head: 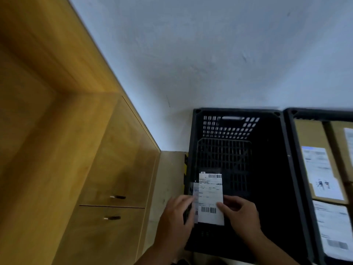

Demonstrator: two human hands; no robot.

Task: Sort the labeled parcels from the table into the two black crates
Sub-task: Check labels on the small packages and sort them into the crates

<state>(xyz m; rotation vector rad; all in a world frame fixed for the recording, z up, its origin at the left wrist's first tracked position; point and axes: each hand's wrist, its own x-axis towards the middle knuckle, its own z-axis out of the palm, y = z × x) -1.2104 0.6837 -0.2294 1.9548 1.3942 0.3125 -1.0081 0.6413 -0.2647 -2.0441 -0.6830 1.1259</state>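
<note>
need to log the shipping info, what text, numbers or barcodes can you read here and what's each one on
White label on the dark parcel held by both hands over the left black crate: barcodes at top and bottom, print too small to read.
White labels on the brown cardboard parcels in the right black crate: blurred, unreadable.
No legible words or numbers anywhere.

right crate (298,169) cropped, its labels (321,173) blurred

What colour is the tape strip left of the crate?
Yellow and black striped tape, head view.
</note>
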